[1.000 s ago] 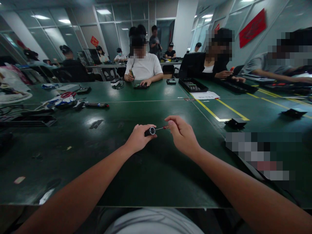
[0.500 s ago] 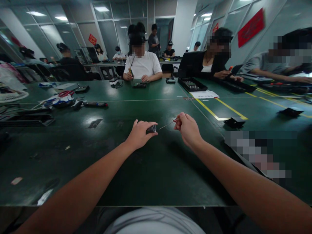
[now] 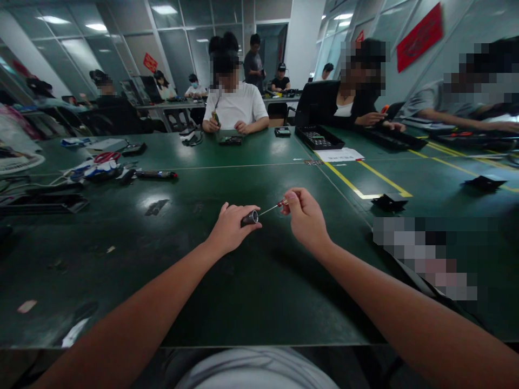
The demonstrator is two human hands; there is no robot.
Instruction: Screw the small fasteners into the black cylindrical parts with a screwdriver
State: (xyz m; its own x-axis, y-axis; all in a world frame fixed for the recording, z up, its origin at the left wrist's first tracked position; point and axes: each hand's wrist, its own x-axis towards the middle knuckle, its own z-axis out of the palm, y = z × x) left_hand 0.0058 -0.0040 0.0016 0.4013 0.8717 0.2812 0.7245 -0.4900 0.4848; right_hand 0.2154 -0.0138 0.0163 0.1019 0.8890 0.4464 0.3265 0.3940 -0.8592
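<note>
My left hand (image 3: 229, 228) is closed round a short dark cylinder (image 3: 246, 219), perhaps a flashlight body. Its round end with a pale rim faces right, between thumb and fingers. In a pinch, my right hand (image 3: 307, 219) holds a thin screwdriver (image 3: 280, 203) with a reddish handle and a slim metal shaft. The shaft points left and slightly down, its tip at the cylinder's rim. Whether the tip is inside or just in front cannot be made out. Both hands are above the green table (image 3: 243, 292).
A black and red pen-like tool (image 3: 157, 174) lies at left, near a cable pile with red-handled scissors (image 3: 106, 156). Black trays (image 3: 318, 138) and a paper sheet (image 3: 339, 155) lie at the back right. A small black part (image 3: 389, 202) sits right of my hands. Several people work around the table.
My right hand has moved slightly left, bringing the screwdriver's tip from a small gap up to the cylinder's end. My left hand stays nearly in place, still holding the cylinder.
</note>
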